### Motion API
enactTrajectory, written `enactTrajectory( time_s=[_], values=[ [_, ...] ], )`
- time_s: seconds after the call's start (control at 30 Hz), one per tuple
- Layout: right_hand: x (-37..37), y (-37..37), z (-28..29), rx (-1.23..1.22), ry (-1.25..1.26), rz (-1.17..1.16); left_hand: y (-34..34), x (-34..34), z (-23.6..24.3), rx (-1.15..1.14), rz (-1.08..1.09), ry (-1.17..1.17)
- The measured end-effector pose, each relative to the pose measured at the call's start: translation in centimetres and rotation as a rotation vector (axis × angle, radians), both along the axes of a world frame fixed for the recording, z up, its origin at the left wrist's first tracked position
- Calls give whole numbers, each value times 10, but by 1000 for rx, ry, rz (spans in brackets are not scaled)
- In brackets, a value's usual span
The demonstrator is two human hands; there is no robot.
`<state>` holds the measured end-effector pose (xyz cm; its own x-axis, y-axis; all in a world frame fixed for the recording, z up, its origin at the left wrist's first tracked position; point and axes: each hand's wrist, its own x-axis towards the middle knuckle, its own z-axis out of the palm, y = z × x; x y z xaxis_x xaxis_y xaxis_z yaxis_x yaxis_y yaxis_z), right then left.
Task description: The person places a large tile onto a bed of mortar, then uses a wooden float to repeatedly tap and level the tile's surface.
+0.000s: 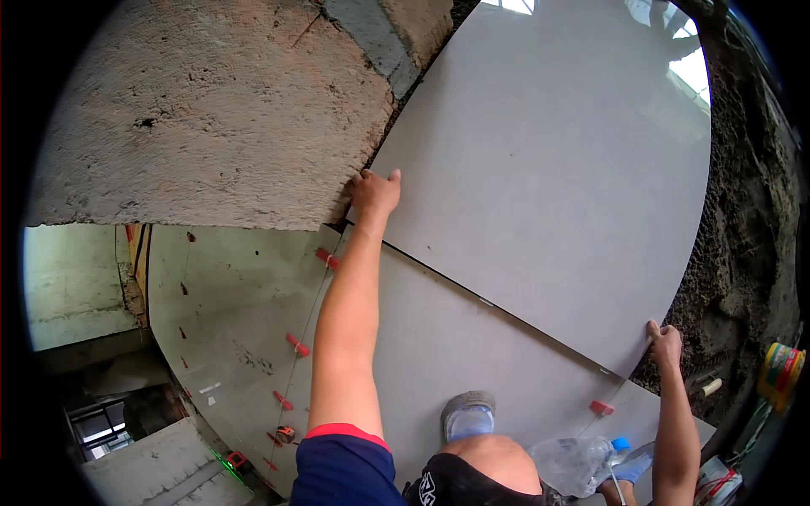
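Observation:
My left hand (376,192) grips the left edge of a large glossy grey tile (540,194), its fingers curled down beside a rough concrete block (211,118). My right hand (664,343) holds the tile’s right edge near its lower corner. The tile’s near edge lies along a laid grey tile (439,337), with a dark gap between them and small pale spacers in it. Dark, rough mortar (730,211) shows beyond the tile’s right side.
Red levelling wedges (297,345) line the tile joints. Near my knee and shoe (468,413) are a plastic bottle (565,464) and a tape measure (284,435). A yellow tub (778,375) stands at the right. A green-lit level (234,464) lies at lower left.

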<state>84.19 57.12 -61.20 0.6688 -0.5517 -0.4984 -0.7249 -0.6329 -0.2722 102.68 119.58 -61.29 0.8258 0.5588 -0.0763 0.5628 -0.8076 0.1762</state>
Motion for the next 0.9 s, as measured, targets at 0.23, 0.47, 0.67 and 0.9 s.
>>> enactTrajectory(
  time_s=[0.23, 0.47, 0.67, 0.9],
  values=[
    [3, 10, 3, 46, 10, 1, 2, -5, -4, 7, 55, -22],
    [6, 9, 8, 160, 53, -77, 0, -7, 8, -40, 59, 57],
    [-4, -22, -19, 189, -56, 47, -5, -8, 11, -137, 118, 32],
    [-2, -11, -27, 203, 50, -328, -8, -9, 5, -67, 125, -67]
  ],
)
